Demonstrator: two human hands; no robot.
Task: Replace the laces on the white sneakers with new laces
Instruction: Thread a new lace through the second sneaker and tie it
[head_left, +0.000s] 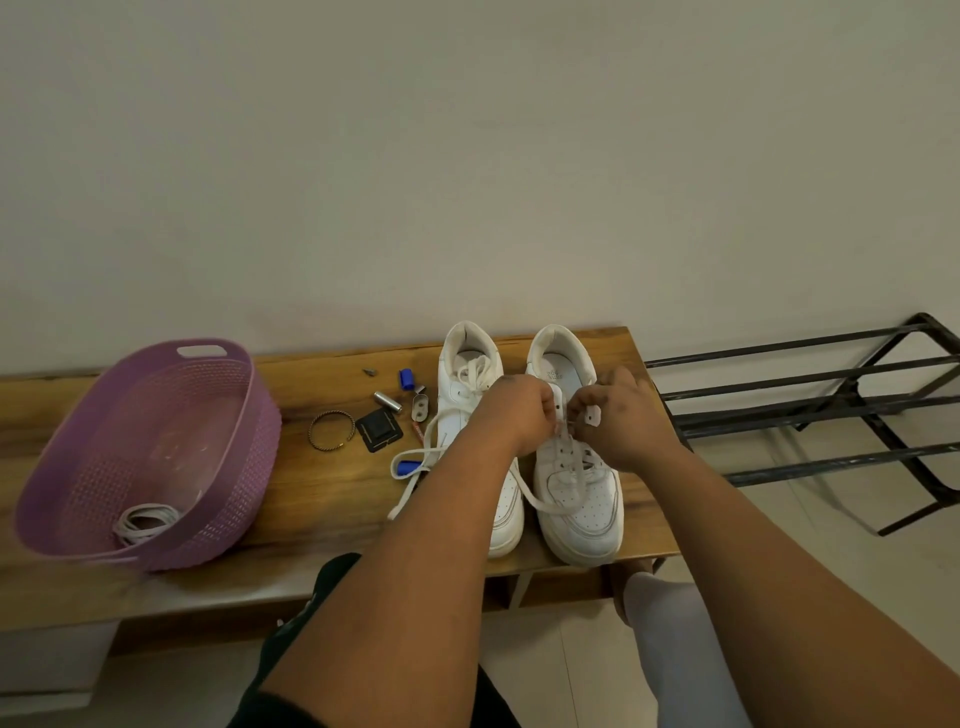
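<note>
Fingers (574, 415) of both hands meet over the lacing of one white sneaker, curled tight and pinching a white shoelace (540, 501) near the upper eyelets. The left hand (522, 410) closes in a loose fist from the left; the right hand (618, 421) curls in from the right, thumb and forefinger nipping the lace where it crosses the tongue. Just beneath the fingers, that sneaker (584, 499) stands on a wooden worktop (322, 488), toe pointing toward the person, heel toward the wall. Its lace is threaded through the lower eyelets, and a loose loop hangs forward over the toe.

Touching that shoe on the left side of the fingers stands the second white sneaker (470, 395), partly hidden by the left forearm. A long slack lace (410, 467) trails from it onto the worktop.

Further left of the fingers lie small items: a blue cap (406, 378), a silver cylinder (387, 401), a small metal tag (420, 408), a black square piece (379, 429) and a twisted metal bangle (331, 430). Well to the left sits a purple plastic basket (228, 467), tilted, holding a coil of white laces (145, 522).

Well to the right of the fingers, beyond the worktop's end, stands a black metal rack (810, 405) on the floor. Behind everything rises a plain pale wall (467, 156).
</note>
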